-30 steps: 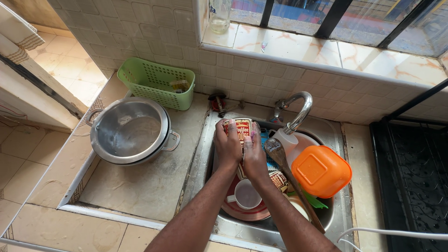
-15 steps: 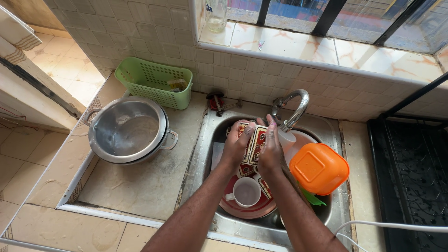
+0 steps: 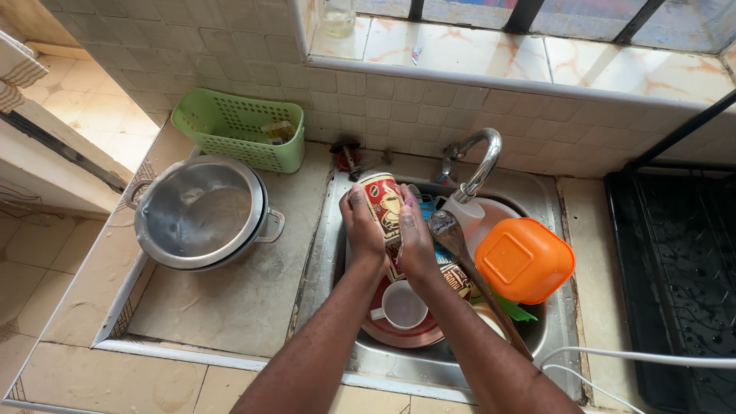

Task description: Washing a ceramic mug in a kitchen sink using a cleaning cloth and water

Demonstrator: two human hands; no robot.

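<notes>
Apparently crowded sink (image 3: 330,253), ladle (image 3: 460,253) alongside

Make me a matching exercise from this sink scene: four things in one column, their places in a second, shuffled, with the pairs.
1 patterned cup
2 steel pot
3 green basket
4 orange container

a upside down in the sink, right side
b on the counter left of the sink
c against the tiled wall
d between both hands

Pairs: 1-d, 2-b, 3-c, 4-a

Both forearms reach forward, the left hand (image 3: 363,224) and right hand (image 3: 415,239) side by side, fingers curled inward.
</notes>
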